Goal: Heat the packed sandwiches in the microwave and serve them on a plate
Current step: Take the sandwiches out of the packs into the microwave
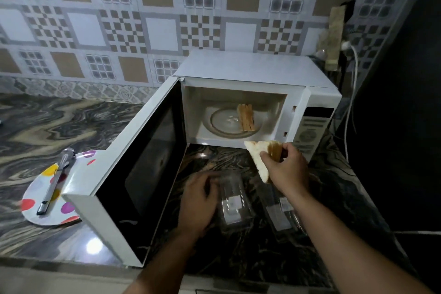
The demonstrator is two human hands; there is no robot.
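Observation:
A white microwave (257,69) stands on the counter with its door (140,169) swung wide open to the left. One sandwich (245,117) stands on the glass turntable (222,124) inside. My right hand (285,167) grips a second triangular white-bread sandwich (259,157) just in front of the oven's opening. My left hand (199,203) rests on a clear plastic sandwich pack (232,203) on the counter. A second clear pack (280,212) lies beside it, partly under my right forearm. A white plate with coloured dots (35,193) sits left of the door.
Metal tongs (56,184) lie across the dotted plate. The marbled counter (47,126) runs left along a tiled wall. A power strip (334,38) with a white cable hangs right of the microwave. A dark surface closes off the right side.

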